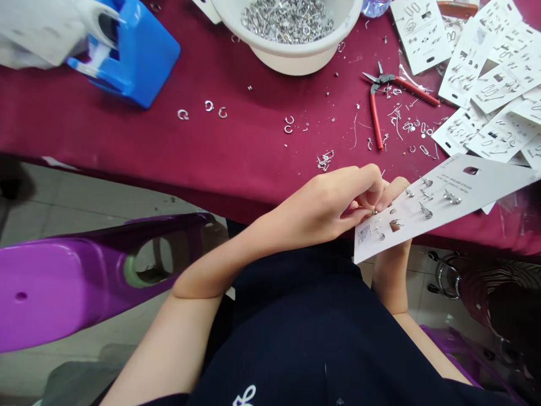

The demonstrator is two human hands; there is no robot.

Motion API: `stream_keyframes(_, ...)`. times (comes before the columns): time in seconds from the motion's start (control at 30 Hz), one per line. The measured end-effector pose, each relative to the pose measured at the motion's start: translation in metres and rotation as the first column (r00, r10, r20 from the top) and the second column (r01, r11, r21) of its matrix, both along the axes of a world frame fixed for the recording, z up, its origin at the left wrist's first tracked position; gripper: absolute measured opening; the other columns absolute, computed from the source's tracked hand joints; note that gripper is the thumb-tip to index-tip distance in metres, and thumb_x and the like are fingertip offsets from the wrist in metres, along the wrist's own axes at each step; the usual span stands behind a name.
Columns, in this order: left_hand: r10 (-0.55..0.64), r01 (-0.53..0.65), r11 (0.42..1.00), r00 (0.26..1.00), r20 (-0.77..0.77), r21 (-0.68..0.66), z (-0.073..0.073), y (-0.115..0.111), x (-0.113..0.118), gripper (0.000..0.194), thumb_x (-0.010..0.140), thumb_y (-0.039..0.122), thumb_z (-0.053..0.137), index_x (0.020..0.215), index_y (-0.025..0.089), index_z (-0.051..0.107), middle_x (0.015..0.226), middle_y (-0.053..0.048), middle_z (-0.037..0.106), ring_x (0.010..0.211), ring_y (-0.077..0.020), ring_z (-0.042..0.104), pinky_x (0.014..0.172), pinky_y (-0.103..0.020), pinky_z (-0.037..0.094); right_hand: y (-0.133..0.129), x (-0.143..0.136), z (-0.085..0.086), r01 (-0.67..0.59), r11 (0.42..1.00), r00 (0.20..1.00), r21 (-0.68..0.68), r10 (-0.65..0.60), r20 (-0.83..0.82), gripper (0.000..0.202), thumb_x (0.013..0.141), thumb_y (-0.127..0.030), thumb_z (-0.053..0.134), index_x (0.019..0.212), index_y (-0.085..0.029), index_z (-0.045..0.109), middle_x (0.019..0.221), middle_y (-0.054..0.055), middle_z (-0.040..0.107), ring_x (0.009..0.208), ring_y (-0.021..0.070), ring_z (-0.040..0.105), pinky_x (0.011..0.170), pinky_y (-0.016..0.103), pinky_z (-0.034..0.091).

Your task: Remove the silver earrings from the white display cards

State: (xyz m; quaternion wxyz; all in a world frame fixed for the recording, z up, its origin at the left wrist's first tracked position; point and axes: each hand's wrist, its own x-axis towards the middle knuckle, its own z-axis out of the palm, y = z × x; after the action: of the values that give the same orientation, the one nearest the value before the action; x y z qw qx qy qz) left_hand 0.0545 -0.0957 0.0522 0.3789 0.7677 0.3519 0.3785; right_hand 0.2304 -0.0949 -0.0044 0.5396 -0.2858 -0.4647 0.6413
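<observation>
A white card (439, 197) with several silver earrings pinned to it is tilted over the table's front edge. My right hand (397, 190) is mostly hidden behind the card; its visible fingertips grip the card's upper left edge. At that same edge, my left hand (338, 200) has thumb and fingers pinched on a tiny metal piece (375, 212), touching the card. The fingers of both hands meet there. A small pile of silver earring pieces (325, 160) lies on the table beyond my left hand.
Red-handled pliers (376, 115) lie open amid metal scraps. More earring cards (499, 84) overlap at the right. A white bowl (296, 59) holds many metal pieces. A blue holder (146, 56) stands at the upper left of the dark red table (105, 129), above a purple stool (46, 282).
</observation>
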Motion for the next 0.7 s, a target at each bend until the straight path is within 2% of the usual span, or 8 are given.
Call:
stream_keyframes(0.2,0.001,0.007,0.996,0.996,-0.091,0.092,0.0,-0.001,-0.003,0.014,0.089,0.008,0.055,0.09,0.022,0.055,0.086,0.0,0.063,0.08,-0.0132,0.061,0.073,-0.025,0.048,0.0,-0.001,0.003,-0.021,1.0,1.0,0.022,0.021,-0.004,0.024,0.072,-0.043,0.082,0.077,-0.026,0.066,0.065,-0.003,0.052,0.052,0.0086,0.045,0.052,0.024,0.044)
stream_keyframes(0.37,0.029,-0.014,0.993,0.99,-0.138,0.113,0.001,-0.002,-0.004,0.011,0.092,0.009,0.053,0.094,0.021,0.054,0.088,0.0,0.063,0.082,-0.0119,0.061,0.074,-0.024,0.049,0.004,-0.003,0.0,-0.028,0.988,0.999,0.153,0.032,-0.02,0.011,0.081,-0.027,0.078,0.08,-0.022,0.068,0.068,-0.002,0.057,0.052,0.0067,0.049,0.051,0.021,0.042)
stream_keyframes(0.5,0.017,-0.01,0.997,0.995,-0.103,0.075,0.001,-0.001,-0.003,0.012,0.091,0.008,0.055,0.093,0.02,0.054,0.089,0.002,0.063,0.083,-0.0098,0.062,0.075,-0.022,0.051,0.007,0.0,-0.006,-0.05,0.981,0.998,0.187,0.057,-0.035,0.015,0.08,-0.035,0.078,0.084,-0.023,0.069,0.073,-0.001,0.06,0.058,0.01,0.056,0.055,0.025,0.049)
stream_keyframes(0.6,0.003,-0.002,1.0,0.999,-0.037,0.022,0.0,0.001,-0.003,0.012,0.089,0.008,0.057,0.091,0.02,0.054,0.087,0.002,0.063,0.08,-0.0089,0.063,0.073,-0.021,0.053,0.005,0.001,-0.009,-0.064,0.986,0.997,0.151,0.07,-0.03,0.017,0.081,-0.041,0.076,0.082,-0.025,0.069,0.074,-0.001,0.061,0.065,0.0129,0.06,0.059,0.027,0.051)
stream_keyframes(0.7,0.001,0.0,0.999,1.0,0.021,-0.042,-0.004,0.002,-0.001,0.012,0.087,0.01,0.061,0.089,0.019,0.055,0.085,0.003,0.063,0.077,-0.009,0.064,0.07,-0.022,0.054,0.001,-0.001,-0.007,-0.021,0.996,0.997,0.092,0.028,-0.073,0.02,0.083,-0.044,0.073,0.078,-0.025,0.068,0.072,-0.001,0.058,0.069,0.0135,0.059,0.063,0.027,0.052)
